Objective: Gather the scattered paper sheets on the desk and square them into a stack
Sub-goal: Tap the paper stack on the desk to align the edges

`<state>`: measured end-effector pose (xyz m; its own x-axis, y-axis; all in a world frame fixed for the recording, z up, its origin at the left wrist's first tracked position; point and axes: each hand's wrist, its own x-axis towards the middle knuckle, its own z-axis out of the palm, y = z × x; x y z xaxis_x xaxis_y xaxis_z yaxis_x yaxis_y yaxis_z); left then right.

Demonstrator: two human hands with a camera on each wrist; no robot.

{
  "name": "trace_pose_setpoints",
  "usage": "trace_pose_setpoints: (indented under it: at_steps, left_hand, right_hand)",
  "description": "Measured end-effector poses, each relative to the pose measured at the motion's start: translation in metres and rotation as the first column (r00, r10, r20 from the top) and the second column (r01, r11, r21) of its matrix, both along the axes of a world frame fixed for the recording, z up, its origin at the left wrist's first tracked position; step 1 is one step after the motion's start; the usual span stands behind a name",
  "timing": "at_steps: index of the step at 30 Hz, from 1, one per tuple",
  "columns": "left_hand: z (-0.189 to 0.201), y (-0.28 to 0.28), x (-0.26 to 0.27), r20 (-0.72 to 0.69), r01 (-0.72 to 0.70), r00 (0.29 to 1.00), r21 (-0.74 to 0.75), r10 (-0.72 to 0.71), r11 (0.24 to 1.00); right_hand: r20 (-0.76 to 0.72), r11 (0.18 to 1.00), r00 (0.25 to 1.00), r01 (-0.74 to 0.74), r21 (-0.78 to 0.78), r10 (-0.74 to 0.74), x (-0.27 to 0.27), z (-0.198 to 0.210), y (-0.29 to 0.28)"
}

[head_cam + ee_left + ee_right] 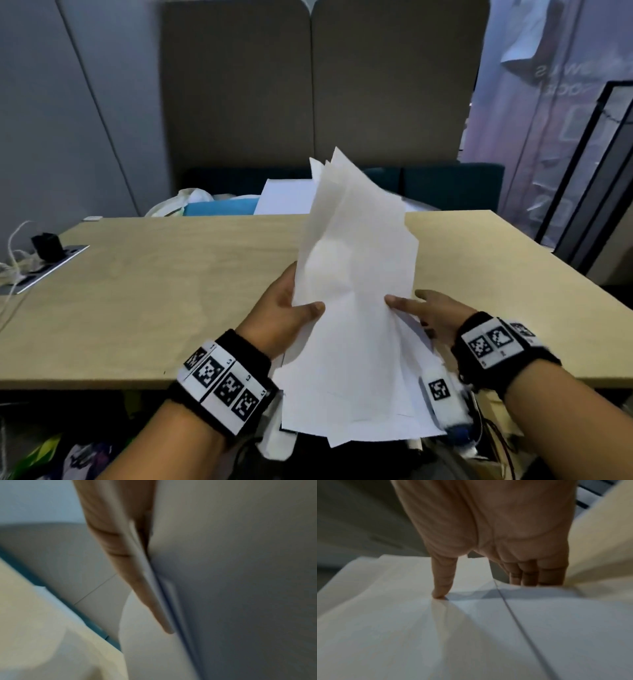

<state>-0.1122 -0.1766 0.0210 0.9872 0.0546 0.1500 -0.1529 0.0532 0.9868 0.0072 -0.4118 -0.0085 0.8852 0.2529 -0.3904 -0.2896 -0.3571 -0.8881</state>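
Note:
A loose bundle of several white paper sheets [352, 291] is held up above the near edge of the wooden desk [154, 301], its corners fanned out unevenly at top and bottom. My left hand [291, 308] grips the bundle's left edge, thumb on the front and fingers behind. My right hand [411, 306] pinches the right edge, thumb on top. In the right wrist view the thumb [441, 582] presses on the sheets [471, 635] while the fingers [530, 574] go underneath. The left wrist view shows a finger [137, 581] lying along the sheets [240, 588].
A power strip with a black plug and white cables [41, 253] sits at the desk's left edge. Behind the desk are a teal bench [445, 186], a white sheet or board [284, 197], a blue item [219, 207] and a white bag [178, 202].

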Motion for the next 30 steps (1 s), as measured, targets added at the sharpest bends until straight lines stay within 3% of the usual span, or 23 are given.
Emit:
trace_pose_setpoints:
  at_steps: [3,6,11,14,18,20,22,24,30]
  left_hand:
    - [0.009,-0.001,0.007,0.016,0.028,0.999,-0.007,-0.028,1.0]
    - [0.02,0.002,0.015,0.048,0.042,0.998,0.006,-0.042,0.999]
    - [0.039,0.012,0.034,0.128,0.0,0.992,0.102,-0.013,0.995]
    - [0.051,0.016,0.045,0.191,-0.075,0.98,0.127,0.05,0.989]
    - [0.061,0.017,0.06,0.287,-0.244,0.938,0.145,0.195,0.959]
    - [0.059,0.02,0.07,0.303,-0.328,0.912,0.14,0.275,0.934]
    - [0.055,0.024,0.078,0.289,-0.394,0.892,0.118,0.348,0.912]
    - [0.05,0.026,0.082,0.265,-0.432,0.878,0.078,0.399,0.898]
    - [0.035,0.032,0.082,0.152,-0.398,0.905,-0.02,0.397,0.917]
  right_hand:
    - [-0.219,0.944,0.976,0.059,0.326,0.015,0.009,0.006,-0.013]
    - [-0.235,0.876,0.97,0.056,0.479,0.066,0.02,0.016,-0.021]
    - [-0.031,0.894,0.998,0.066,0.443,-0.058,0.036,0.05,-0.023]
    - [0.142,0.824,0.976,0.059,0.563,-0.166,0.037,0.074,-0.019]
    - [0.472,0.847,0.828,0.007,0.532,-0.303,0.028,0.1,-0.002]
    - [0.564,0.857,0.744,0.02,0.516,-0.357,0.022,0.105,0.007]
    - [0.597,0.856,0.698,0.044,0.516,-0.396,0.019,0.104,0.017]
    - [0.589,0.852,0.698,0.058,0.521,-0.408,0.02,0.096,0.025]
    - [0.507,0.865,0.808,0.009,0.502,-0.302,0.022,0.064,0.032]
